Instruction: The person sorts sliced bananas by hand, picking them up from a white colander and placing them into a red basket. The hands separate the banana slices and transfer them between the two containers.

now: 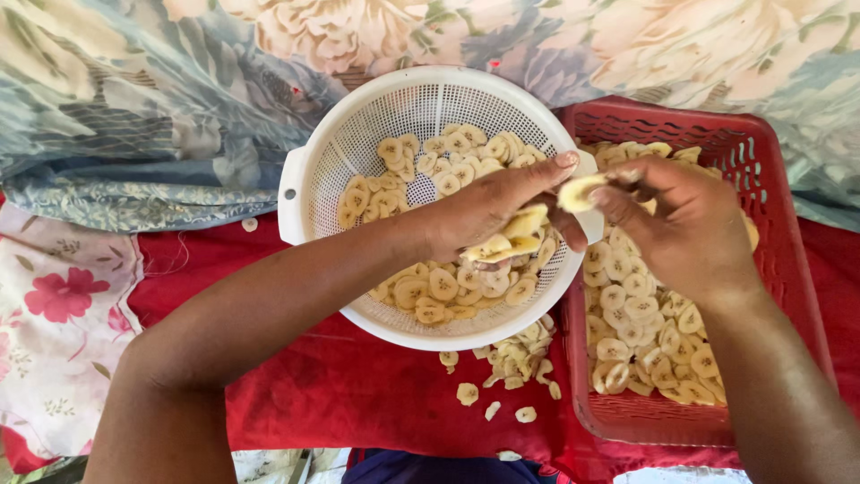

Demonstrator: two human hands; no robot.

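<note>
Two hands worked over the colander [340, 143] in the head view, the only view I had. My left hand [488, 211] lay across the white colander's bowl, fingers curled loosely around a small bunch of pale yellow slices [509, 237], with the forefinger stretched out toward the right rim. My right hand [685, 224] hovered above the red basket [779, 179], its thumb and fingertips pinched shut on one slice [578, 191] just at the gap between colander and basket. The two hands nearly met there; I could not tell whether the fingertips touched.

More slices filled the colander, lying in a loose layer on its perforated bottom, above and below my left hand. The basket stood just beside the colander on its right, their rims touching or close to it, and it also held a heap of slices [645, 332], mostly toward its left and near side. A scatter of loose slices [511, 358] lay on the red cloth [358, 385] below the colander's near rim, with a single one [249, 224] apart to the left of the colander's handle.

Both containers sat on that red cloth. A flowered fabric [134, 108] in blue and cream ran along the far side, and a white cloth with red flowers [54, 305] lay at the left edge.
</note>
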